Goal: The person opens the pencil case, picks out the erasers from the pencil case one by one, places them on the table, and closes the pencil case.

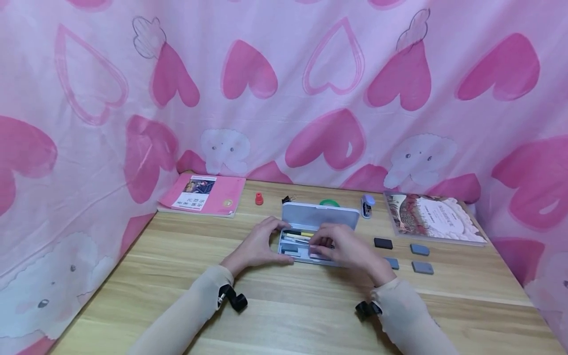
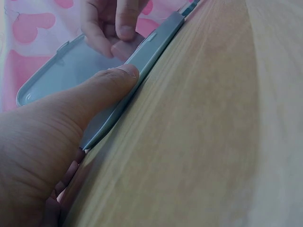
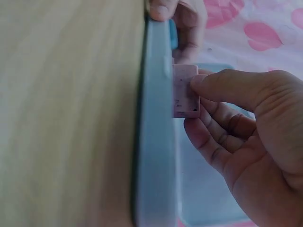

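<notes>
An open grey-blue pencil case [image 1: 320, 217] lies at the middle of the wooden table, lid raised at the back, with pens and a grey eraser inside. My left hand [image 1: 259, 244] holds its left end, thumb [image 2: 106, 85] pressed on the front rim [image 2: 142, 61]. My right hand [image 1: 343, 246] pinches a small pink eraser [image 3: 185, 91] between thumb and fingers, just over the case's front wall [image 3: 154, 142]. The same pink eraser [image 2: 124, 48] shows in the left wrist view.
Loose erasers lie right of the case: a black one [image 1: 383, 243] and grey ones [image 1: 419, 249] [image 1: 422, 267]. A pink booklet [image 1: 204, 193] sits back left, a picture book [image 1: 432, 217] back right. A red cap [image 1: 259, 198], green tape roll [image 1: 329, 202] and small sharpener [image 1: 367, 205] stand behind.
</notes>
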The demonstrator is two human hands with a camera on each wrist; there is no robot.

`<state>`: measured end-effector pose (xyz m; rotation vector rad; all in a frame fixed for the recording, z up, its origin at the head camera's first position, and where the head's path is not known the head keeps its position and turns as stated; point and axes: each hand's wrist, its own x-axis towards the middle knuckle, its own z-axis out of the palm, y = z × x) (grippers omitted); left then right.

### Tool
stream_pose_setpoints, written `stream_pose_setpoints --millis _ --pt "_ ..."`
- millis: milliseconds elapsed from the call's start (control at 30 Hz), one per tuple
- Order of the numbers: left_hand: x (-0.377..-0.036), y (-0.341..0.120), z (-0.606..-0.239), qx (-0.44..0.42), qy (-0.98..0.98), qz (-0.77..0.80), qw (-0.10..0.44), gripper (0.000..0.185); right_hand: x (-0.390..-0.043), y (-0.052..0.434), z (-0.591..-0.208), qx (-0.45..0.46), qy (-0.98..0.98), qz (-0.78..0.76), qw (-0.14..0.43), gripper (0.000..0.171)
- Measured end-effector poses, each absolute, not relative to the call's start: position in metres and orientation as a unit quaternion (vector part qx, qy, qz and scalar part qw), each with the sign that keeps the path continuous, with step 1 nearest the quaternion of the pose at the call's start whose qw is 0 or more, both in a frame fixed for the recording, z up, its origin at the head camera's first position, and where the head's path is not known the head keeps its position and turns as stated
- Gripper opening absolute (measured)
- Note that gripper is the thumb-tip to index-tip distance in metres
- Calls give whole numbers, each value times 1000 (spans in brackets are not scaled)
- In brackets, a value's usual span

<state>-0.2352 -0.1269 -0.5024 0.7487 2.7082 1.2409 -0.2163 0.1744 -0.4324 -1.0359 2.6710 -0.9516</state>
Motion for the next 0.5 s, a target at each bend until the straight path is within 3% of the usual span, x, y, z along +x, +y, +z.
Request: stream_pose_setpoints --millis 500 --pt "-235 -125 -503 241 885 398 31 97 -189 274 -400 -310 901 -300 -52 29"
